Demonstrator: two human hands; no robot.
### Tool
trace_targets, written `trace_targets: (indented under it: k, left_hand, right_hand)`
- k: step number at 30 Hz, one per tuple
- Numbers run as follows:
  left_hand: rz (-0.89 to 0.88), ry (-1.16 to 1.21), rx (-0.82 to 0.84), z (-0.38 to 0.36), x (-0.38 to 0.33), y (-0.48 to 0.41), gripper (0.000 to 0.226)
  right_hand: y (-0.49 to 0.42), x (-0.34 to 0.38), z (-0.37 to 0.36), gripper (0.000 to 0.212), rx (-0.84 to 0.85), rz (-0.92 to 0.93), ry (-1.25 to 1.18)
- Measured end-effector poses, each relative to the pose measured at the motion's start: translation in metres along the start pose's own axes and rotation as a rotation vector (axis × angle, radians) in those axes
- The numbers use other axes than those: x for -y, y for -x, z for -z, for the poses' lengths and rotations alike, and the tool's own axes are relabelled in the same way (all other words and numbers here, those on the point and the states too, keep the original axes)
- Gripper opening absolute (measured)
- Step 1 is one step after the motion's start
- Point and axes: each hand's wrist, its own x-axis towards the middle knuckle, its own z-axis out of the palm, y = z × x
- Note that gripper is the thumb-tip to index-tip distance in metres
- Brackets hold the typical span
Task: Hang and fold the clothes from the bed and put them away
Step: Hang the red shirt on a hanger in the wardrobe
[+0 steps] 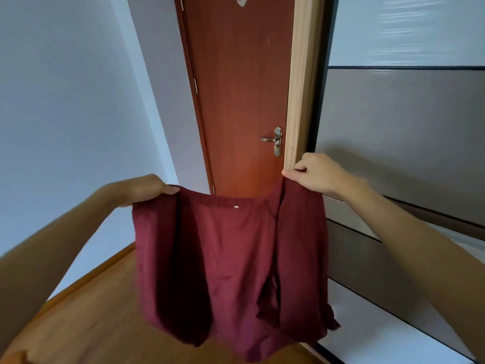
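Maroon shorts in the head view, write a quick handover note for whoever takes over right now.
Left hand: shut on the left end of the waistband of the maroon shorts.
Right hand: shut on the right end, held a little higher.
Shorts hang spread open in the air in front of the brown door, above the wood floor; wardrobe on the right.
Done: shorts picked up and spread.
Left: fold them and put them away. Bed and other clothes not in view.

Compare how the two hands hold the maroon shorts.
The left hand sits lower, gripping the waistband's left end of the shorts with the thumb lying on top. The right hand is raised higher and pinches the right end between thumb and fingers. Both hold the waistband, letting the garment hang spread.
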Motion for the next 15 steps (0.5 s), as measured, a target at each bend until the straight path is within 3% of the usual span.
trace_targets:
  k: [4,8,15]
  left_hand:
    - [-0.014,0.359,0.096,-0.023,-0.033,-0.002,0.030]
    - [0.118,0.624,0.161,-0.056,-0.070,-0.009,0.013]
    - [-0.030,0.956,0.164,-0.081,-0.111,-0.019,0.025]
  right_hand:
    - [-0.010,0.031,-0.006,0.057,-0.049,0.001,-0.092]
    - [-0.017,0.065,-0.018,0.050,-0.047,-0.002,-0.131]
    - [-0.025,0.095,-0.028,0.032,-0.065,0.130,-0.132]
